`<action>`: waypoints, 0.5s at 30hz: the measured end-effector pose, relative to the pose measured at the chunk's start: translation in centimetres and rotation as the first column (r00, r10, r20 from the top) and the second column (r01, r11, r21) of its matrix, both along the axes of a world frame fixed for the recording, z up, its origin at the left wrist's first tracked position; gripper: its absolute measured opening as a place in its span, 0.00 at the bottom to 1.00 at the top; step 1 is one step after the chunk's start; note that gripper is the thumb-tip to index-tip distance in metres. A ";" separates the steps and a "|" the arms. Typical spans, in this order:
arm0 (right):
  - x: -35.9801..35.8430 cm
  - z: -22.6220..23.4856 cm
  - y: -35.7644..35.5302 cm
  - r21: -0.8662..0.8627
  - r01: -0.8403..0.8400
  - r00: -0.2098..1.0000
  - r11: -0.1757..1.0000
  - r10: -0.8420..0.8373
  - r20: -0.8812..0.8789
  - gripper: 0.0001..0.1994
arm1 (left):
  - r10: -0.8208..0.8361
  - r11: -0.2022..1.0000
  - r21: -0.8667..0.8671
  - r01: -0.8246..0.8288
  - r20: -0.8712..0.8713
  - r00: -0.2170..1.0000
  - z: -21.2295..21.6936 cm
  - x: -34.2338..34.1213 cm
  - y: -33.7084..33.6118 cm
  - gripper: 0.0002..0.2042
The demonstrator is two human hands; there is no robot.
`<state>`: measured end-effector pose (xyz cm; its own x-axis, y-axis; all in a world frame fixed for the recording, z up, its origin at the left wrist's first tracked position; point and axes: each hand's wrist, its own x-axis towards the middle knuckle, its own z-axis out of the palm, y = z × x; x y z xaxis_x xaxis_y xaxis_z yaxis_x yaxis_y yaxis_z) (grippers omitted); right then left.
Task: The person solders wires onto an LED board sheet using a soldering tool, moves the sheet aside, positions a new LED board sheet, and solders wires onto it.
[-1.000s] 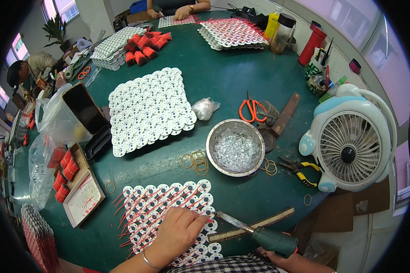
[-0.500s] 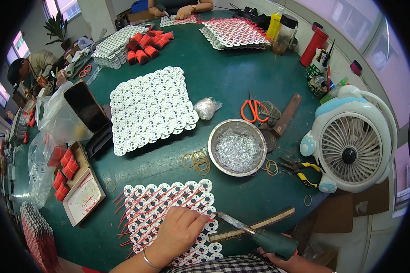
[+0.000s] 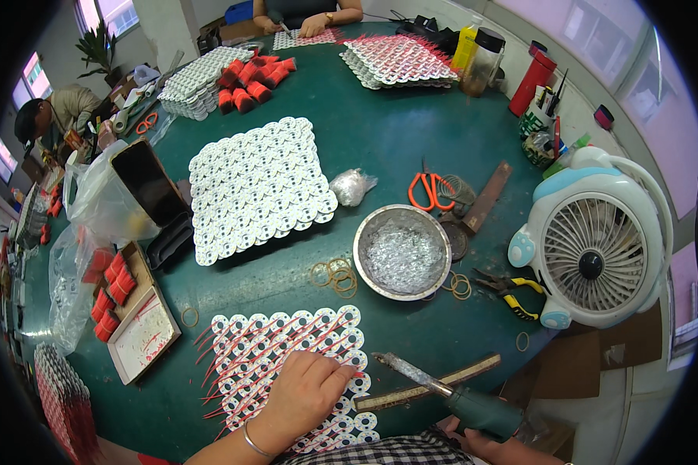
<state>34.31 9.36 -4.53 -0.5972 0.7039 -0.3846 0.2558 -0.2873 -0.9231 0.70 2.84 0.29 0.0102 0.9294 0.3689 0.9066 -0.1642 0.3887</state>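
From my remote seat, I saw a cardboard box of red pieces at the table's left edge. Just right of it lay the sheet of white discs with red wires, near the front rim of the green table. The left hand rested flat on that sheet, fingers loosely spread, gripping nothing. Further right, the right hand was mostly hidden at the lower edge, closed around the green soldering iron, its tip just beside the sheet. Beyond stood a metal bowl and a white fan.
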 end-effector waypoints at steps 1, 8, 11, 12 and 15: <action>0.7 -0.6 -0.1 0.008 0.014 1.000 1.000 -0.014 -0.008 0.15 | 0.004 1.000 -0.009 -0.004 0.001 1.000 0.0 0.0 -0.1 0.08; 0.6 -3.2 -0.8 0.057 0.110 0.993 0.992 -0.106 -0.060 0.16 | 0.014 1.000 0.010 -0.014 -0.028 1.000 0.0 0.3 -0.1 0.08; -0.2 0.6 1.1 0.194 -0.082 0.988 0.978 0.105 -0.114 0.16 | 0.048 0.998 0.037 -0.046 -0.064 0.997 0.7 0.3 -0.7 0.08; -0.7 2.4 1.9 0.341 -0.260 0.939 0.904 0.319 -0.131 0.16 | 0.049 0.998 0.035 -0.047 -0.064 0.997 0.9 0.4 -0.9 0.08; -1.1 3.2 2.2 0.296 -0.263 0.939 0.918 0.314 -0.140 0.16 | 0.072 0.997 0.028 -0.069 -0.098 0.993 1.1 1.0 -1.7 0.08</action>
